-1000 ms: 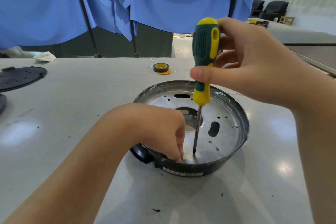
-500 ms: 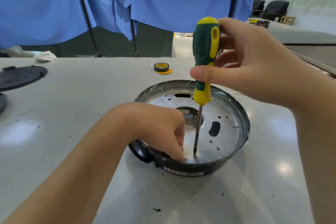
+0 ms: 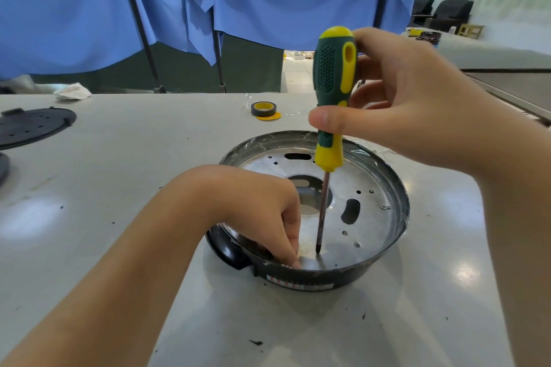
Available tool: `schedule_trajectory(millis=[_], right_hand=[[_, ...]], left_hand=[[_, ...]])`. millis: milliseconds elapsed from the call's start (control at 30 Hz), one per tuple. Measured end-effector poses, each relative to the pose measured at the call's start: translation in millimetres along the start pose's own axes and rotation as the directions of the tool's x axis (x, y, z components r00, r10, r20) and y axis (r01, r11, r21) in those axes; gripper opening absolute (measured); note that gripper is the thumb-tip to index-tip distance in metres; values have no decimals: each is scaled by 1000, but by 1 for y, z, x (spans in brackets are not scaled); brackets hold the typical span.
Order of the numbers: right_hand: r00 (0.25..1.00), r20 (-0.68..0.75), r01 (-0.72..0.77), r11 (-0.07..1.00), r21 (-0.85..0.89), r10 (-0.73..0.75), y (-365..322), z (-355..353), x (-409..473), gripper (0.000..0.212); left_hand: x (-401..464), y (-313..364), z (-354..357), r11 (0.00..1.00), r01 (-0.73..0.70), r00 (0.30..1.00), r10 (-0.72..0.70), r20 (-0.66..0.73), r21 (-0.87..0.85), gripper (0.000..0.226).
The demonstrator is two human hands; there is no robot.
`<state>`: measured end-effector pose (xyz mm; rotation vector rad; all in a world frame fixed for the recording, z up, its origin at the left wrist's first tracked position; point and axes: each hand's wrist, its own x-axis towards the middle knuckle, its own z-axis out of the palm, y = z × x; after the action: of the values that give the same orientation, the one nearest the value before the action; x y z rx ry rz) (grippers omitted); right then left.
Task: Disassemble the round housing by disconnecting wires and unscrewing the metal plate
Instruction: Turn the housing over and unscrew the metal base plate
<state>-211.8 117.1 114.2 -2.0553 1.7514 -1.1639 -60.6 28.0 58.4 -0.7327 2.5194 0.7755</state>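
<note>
Two hands, right hand [image 3: 417, 104] gripping screwdriver [image 3: 332, 92], left hand [image 3: 262, 211] fingertips on metal plate [image 3: 366, 217]

Nothing here can actually be read. The round housing [image 3: 313, 277] carries a pale label strip [image 3: 298, 285] on its dark outer wall, on the side nearest the person, with reddish marks at its left end, but the print is too small and blurred to make out. The yellow core of the tape roll [image 3: 264, 109] on the table [image 3: 119, 158] shows no legible lettering either.
</note>
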Motion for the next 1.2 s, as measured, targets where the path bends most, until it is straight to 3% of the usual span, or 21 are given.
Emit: schedule_trajectory(millis=[1200], right_hand=[[1000,-10,23,1000,7,-23,0,-1,0,48]], left_hand=[[5,-2,5,1000,-6,995,8,-99,17,13]])
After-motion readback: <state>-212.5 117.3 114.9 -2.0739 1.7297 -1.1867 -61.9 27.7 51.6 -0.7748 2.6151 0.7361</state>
